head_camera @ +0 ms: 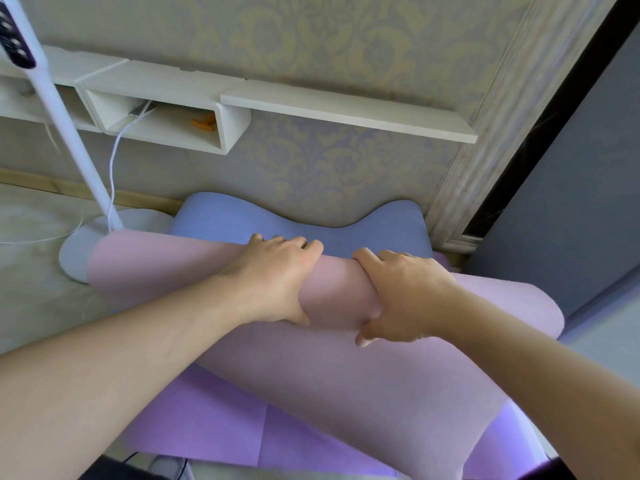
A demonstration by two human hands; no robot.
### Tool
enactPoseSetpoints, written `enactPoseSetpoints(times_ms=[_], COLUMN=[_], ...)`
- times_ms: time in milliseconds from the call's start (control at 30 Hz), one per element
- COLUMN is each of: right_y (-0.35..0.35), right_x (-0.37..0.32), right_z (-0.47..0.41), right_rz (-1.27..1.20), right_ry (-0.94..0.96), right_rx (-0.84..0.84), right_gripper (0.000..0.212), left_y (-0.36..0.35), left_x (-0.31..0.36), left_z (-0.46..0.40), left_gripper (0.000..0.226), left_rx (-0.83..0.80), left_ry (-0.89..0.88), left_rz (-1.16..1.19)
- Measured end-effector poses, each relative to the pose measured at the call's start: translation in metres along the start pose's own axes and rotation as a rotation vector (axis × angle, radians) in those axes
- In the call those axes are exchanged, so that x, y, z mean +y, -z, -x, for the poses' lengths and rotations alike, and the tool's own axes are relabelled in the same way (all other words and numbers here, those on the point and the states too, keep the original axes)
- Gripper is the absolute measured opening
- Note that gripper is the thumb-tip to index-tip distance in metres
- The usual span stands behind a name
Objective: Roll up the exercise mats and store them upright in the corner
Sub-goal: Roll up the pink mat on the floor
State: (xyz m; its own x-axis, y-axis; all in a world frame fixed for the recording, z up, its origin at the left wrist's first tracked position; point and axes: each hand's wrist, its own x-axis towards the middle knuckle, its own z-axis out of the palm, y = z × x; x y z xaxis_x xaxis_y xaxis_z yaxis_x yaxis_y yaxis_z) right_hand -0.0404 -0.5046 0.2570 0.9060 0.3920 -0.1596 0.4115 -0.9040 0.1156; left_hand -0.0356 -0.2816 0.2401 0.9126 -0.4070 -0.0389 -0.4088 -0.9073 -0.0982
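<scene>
While both hands grip — left hand (pixel 277 271), right hand (pixel 401 296), pink mat roll (pixel 332 285)

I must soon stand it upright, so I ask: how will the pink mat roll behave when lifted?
The pink mat roll probably feels soft: both hands dent it. Its loose tail may unroll once released. It seems light and floppy, so could sag.

The fingertips of the left hand (pixel 277 271) and right hand (pixel 401 296) curl out of sight behind the rolled pink foam mat (pixel 166 268). The flat purple mat (pixel 214 420) runs off the bottom edge. The small orange object (pixel 204 123) in the white wall shelf (pixel 166 88) is too blurred to identify.
</scene>
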Motion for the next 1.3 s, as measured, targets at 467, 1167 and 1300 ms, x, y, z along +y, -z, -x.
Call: enactPoseSetpoints(times_ms=[467, 1167, 1300], right_y=[-0.010, -0.004, -0.007], right_x=[0.001, 0.004, 0.005], right_z=[-0.003, -0.002, 0.001], right_rz=[-0.004, -0.137, -0.159], right_ry=[0.004, -0.014, 0.010], right_rx=[0.045, -0.041, -0.052], right_gripper=[0.093, 0.074, 0.083], left_y=[0.003, 0.001, 0.001], left_x=[-0.001, -0.004, -0.004], left_z=[-0.002, 0.009, 0.004], left_gripper=[0.079, 0.091, 0.084], left_rx=[-0.039, -0.097, -0.101], left_ry=[0.059, -0.055, -0.022], left_rz=[0.084, -0.012, 0.059])
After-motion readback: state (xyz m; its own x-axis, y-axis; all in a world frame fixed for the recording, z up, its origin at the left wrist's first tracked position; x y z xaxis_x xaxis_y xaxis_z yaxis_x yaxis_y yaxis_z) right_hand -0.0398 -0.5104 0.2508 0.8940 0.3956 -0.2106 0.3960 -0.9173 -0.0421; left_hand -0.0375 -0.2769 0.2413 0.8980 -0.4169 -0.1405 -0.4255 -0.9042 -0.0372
